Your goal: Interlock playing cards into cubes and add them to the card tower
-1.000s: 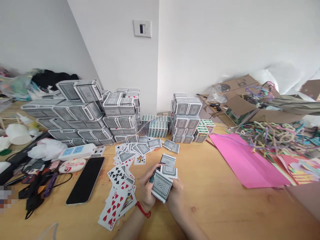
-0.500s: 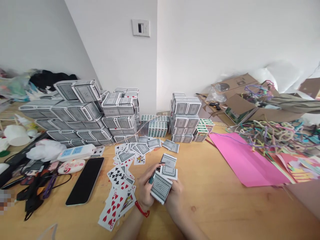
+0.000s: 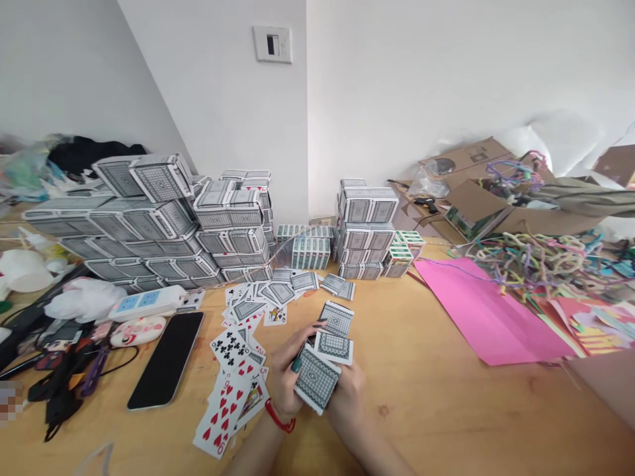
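Grey-backed playing cards point(image 3: 317, 378) are held between both my hands above the table's front middle. My left hand point(image 3: 290, 373), with a red cord on its wrist and dark green nails, closes round their left side, its thumb on the top card. From the right and below, my right hand point(image 3: 348, 390) grips the same cards, its fingers mostly hidden. Further grey-backed cards point(image 3: 336, 318) stick out beyond the fingers, some joined or folded together; exactly how is unclear. Left of my hands lie loose cards, among them a nine of hearts point(image 3: 218, 420) and a nine of clubs point(image 3: 229, 348).
Blocks built from folded cards point(image 3: 153, 228) are stacked at the back left, with another stack point(image 3: 367, 228) right of centre. A black phone point(image 3: 166, 360), a power strip point(image 3: 149, 301) and cables lie left. Pink paper point(image 3: 491, 317) and tangled yarn point(image 3: 526, 264) lie right.
The view has shifted slightly. My hands keep hold of the cards, which have tilted a little; the upper cards now stand slightly further apart from the front one.
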Available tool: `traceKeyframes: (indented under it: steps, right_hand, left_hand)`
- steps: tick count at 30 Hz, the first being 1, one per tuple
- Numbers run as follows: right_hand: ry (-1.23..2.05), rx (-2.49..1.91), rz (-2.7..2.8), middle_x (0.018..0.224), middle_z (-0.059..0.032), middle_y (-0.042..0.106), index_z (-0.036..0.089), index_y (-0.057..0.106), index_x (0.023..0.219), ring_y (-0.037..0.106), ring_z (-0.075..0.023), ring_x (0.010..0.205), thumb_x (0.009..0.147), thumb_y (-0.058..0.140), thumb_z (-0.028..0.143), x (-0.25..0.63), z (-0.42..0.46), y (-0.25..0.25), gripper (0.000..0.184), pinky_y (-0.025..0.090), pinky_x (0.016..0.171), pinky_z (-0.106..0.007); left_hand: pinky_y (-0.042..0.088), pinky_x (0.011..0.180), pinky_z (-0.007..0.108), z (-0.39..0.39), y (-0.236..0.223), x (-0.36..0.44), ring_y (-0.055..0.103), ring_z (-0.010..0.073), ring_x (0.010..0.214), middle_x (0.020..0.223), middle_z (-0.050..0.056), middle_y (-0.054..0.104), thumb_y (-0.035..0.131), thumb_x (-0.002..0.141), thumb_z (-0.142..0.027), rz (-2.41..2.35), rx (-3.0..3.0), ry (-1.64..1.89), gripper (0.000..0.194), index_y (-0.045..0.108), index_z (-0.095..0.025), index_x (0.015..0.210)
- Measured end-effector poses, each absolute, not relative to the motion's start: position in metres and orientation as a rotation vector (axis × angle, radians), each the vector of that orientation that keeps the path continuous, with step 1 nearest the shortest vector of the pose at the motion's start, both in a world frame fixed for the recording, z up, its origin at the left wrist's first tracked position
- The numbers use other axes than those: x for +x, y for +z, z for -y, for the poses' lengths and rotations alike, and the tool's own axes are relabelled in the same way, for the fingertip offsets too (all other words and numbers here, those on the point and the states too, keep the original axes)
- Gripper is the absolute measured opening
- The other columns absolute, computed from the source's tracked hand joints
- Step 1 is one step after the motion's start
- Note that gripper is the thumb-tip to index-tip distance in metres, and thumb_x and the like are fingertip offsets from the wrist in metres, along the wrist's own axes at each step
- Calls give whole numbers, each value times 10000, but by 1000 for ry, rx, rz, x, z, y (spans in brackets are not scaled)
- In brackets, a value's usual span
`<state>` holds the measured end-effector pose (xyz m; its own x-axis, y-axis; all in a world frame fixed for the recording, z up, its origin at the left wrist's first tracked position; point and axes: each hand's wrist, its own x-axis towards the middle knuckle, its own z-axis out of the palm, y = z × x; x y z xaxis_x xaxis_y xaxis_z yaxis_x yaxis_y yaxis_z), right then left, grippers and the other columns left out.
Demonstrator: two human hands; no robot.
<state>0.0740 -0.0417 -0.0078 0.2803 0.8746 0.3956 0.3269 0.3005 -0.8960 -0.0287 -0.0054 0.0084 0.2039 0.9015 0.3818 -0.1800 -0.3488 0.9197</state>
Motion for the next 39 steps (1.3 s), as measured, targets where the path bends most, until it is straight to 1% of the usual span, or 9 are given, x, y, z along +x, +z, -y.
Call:
traceKeyframes:
  steps: [5,10,13,15,18,22,26,30,39]
  right_hand:
    - [433,-1259,1329,589,-34,653,241,694,669,613,-183,559,706,561,197,73,47,-10,145,484,523,-277]
    - [301,-1223,1354,694,-39,682,261,700,761,628,-194,641,690,576,139,73,50,-2,188,485,547,-276]
    - [378,-1282,1219,611,-15,651,249,690,699,591,-167,535,688,546,129,71,49,-4,188,454,467,-250]
    - [462,-1305,1113,589,-13,636,231,680,646,572,-161,510,681,541,146,71,47,-7,167,444,452,-248]
    - [593,-1286,1075,666,-38,659,215,693,666,589,-182,584,662,566,193,72,43,-11,129,467,517,-275]
    - [703,-1287,1067,702,-54,671,200,703,704,599,-198,634,650,570,222,75,39,-9,145,479,571,-296]
    - [744,-1286,1061,673,-45,675,203,701,669,598,-196,627,629,582,215,79,36,-5,126,472,577,-289]
    - [758,-1273,1051,633,-41,666,195,690,625,587,-186,586,636,569,234,79,33,-5,128,457,539,-271]
    - [800,-1231,1145,698,-53,661,184,691,698,598,-185,674,708,525,254,79,31,5,180,465,590,-260]
  left_hand:
    - [405,915,466,9,14,-27,512,321,1077,1137,104,597,386,736,-334,-715,1501,1409,423,601,-163,1057]
    - [412,912,443,11,16,-28,524,314,1064,1115,93,611,390,742,-363,-755,1504,1417,418,610,-176,1044]
    - [425,902,437,8,14,-28,529,301,1061,1119,105,607,382,735,-356,-737,1512,1376,436,602,-167,1060]
    - [433,898,428,7,13,-28,532,292,1060,1132,107,601,381,733,-338,-737,1513,1326,439,596,-165,1073]
    - [441,892,414,6,12,-29,520,287,1077,1165,101,582,385,732,-328,-751,1511,1280,443,592,-169,1090]
    - [422,912,423,7,13,-28,496,287,1107,1190,86,568,392,728,-322,-763,1484,1280,447,583,-182,1107]
    - [391,940,436,8,11,-27,499,286,1107,1159,81,591,403,721,-301,-773,1463,1268,441,586,-183,1104]
    - [407,924,412,7,8,-27,530,270,1072,1158,74,594,412,714,-280,-777,1432,1273,439,584,-193,1108]
    - [439,871,387,9,12,-27,561,272,1014,1107,78,624,422,724,-331,-852,1463,1303,441,602,-189,1100]
